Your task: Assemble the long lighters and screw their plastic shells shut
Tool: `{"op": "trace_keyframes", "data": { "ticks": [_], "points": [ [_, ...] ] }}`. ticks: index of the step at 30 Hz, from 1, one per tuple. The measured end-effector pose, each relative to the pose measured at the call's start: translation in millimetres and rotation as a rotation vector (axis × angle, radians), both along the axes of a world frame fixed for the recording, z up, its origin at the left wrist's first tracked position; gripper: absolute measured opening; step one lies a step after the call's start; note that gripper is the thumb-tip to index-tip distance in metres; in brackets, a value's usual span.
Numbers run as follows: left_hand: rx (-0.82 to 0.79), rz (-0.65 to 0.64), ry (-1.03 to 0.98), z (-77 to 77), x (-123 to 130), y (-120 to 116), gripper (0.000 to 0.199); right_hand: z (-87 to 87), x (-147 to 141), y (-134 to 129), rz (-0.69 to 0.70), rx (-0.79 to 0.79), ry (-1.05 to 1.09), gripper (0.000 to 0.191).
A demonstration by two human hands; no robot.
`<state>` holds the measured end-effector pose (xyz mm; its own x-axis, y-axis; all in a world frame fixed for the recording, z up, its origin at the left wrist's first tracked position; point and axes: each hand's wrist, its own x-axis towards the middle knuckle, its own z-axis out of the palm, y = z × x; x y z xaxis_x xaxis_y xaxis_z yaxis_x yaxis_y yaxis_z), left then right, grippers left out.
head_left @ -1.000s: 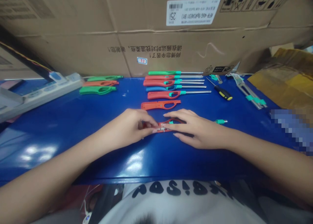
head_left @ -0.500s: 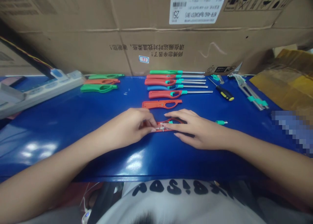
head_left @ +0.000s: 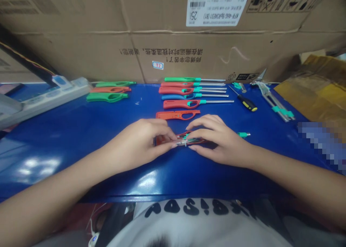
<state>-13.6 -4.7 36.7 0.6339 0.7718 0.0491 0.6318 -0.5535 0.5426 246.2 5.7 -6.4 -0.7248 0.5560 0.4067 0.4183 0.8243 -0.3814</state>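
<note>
Near the front middle of the blue table, a red lighter shell point(head_left: 180, 134) lies partly hidden under my fingers. My left hand point(head_left: 151, 139) pinches a small clear and metallic inner part point(head_left: 180, 142) between thumb and fingertips at the shell's near side. My right hand point(head_left: 216, 139) is closed around the right end of the same part, its thumb and fingertips at the green and clear pieces. Just behind my hands lies an orange-red half shell point(head_left: 177, 115). A green-ended piece point(head_left: 244, 134) pokes out beyond my right hand.
Several assembled lighters point(head_left: 183, 103) lie in a row at the back. Green and orange shells point(head_left: 107, 97) are at the left beside a power strip point(head_left: 48, 99). A screwdriver point(head_left: 247, 103), metal tubes point(head_left: 277, 104) and a yellow-brown package point(head_left: 310, 92) are at the right. A cardboard box point(head_left: 94, 59) stands behind.
The clear inner part now sits tilted at the shell's near edge, where it lay within the shell before. My right fingers have curled in closer to it.
</note>
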Motion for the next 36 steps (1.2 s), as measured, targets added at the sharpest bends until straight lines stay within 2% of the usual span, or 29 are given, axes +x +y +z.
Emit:
{"op": "trace_keyframes", "data": {
  "ticks": [5,13,20,27,31,36],
  "points": [
    [0.027,-0.038,-0.055,-1.7,2.5,-4.7,0.015,1.8,0.0,-1.0,0.035,-0.016,0.045,0.007],
    [0.119,-0.065,-0.092,-6.0,3.0,-5.9,0.017,0.7,-0.5,-1.1,0.050,-0.011,0.092,0.008],
    [0.149,-0.062,-0.110,-6.5,4.1,-7.2,0.019,0.7,-0.2,0.1,0.059,0.048,0.077,0.008],
    [0.126,-0.019,-0.161,-7.3,5.4,-9.3,0.017,0.7,-0.8,-3.2,0.078,0.172,-0.048,0.012],
    [0.113,-0.014,-0.154,-4.0,2.5,-4.7,0.017,2.3,-1.3,-3.1,0.027,0.172,-0.034,0.013],
    [0.069,0.039,-0.124,2.0,-2.2,2.8,0.016,0.3,2.7,1.3,-0.049,0.105,-0.085,0.036]
  ]
}}
